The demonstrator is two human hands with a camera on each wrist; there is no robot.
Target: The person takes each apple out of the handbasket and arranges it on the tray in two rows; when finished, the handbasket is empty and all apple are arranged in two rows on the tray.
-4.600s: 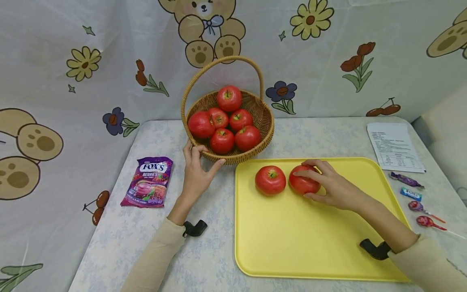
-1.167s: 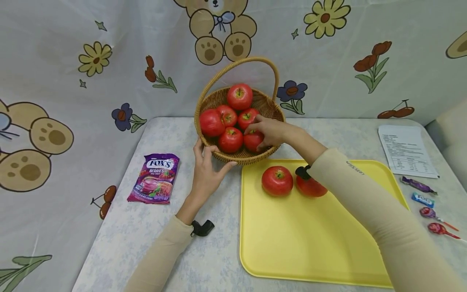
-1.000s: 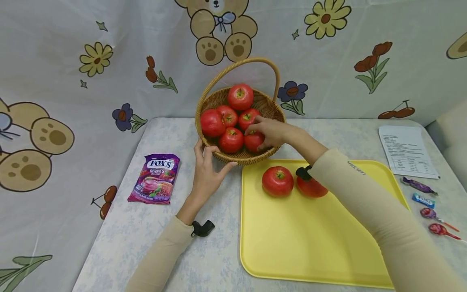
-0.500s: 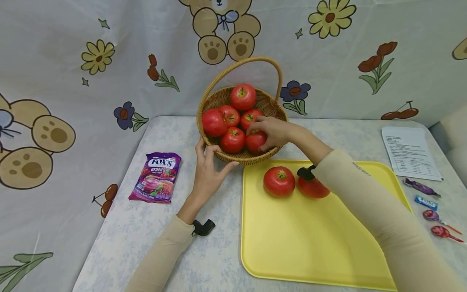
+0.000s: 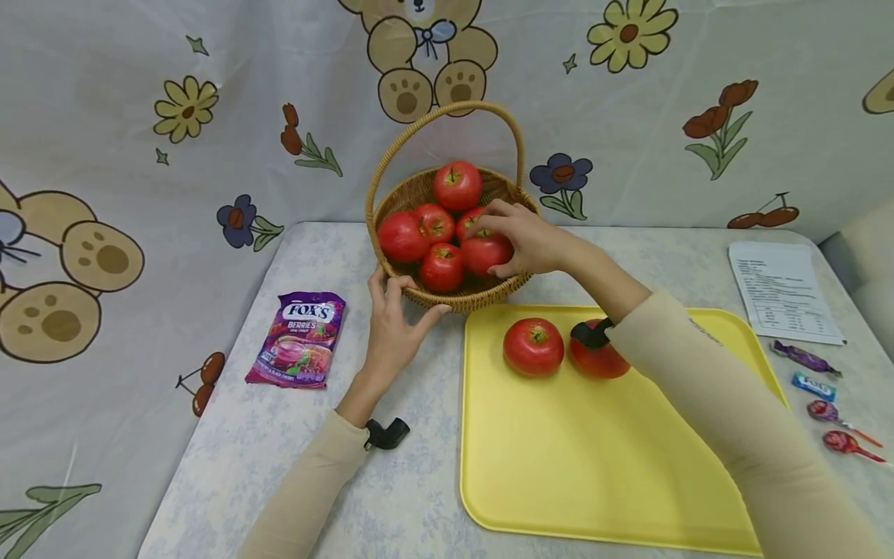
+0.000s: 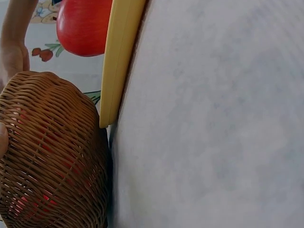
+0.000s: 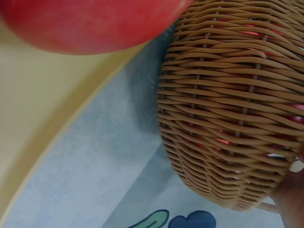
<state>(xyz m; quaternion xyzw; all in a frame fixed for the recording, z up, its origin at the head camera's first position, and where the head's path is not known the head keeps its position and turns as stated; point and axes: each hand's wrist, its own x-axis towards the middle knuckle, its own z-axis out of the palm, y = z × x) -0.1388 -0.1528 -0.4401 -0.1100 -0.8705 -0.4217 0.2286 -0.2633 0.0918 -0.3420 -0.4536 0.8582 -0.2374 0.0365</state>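
seven red apples [image 5: 457, 185] show: five in the one wicker basket [image 5: 447, 298], two on the single yellow tray [image 5: 594, 466]. one purple candy bag [image 5: 298, 339], one printed sheet [image 5: 781, 290], two wrapped sweets [image 5: 805, 358] and two lollipops [image 5: 831, 441] lie about. two hands [image 5: 391, 330] are out.

Glossy, smooth red apples [image 5: 457, 185] fill a rough tan woven-wicker basket [image 5: 489, 293] — beside it, a smooth matt yellow plastic tray [image 5: 594, 466]. A shiny purple foil candy bag [image 5: 296, 340] lies on the mottled matt tablecloth [image 5: 279, 466].
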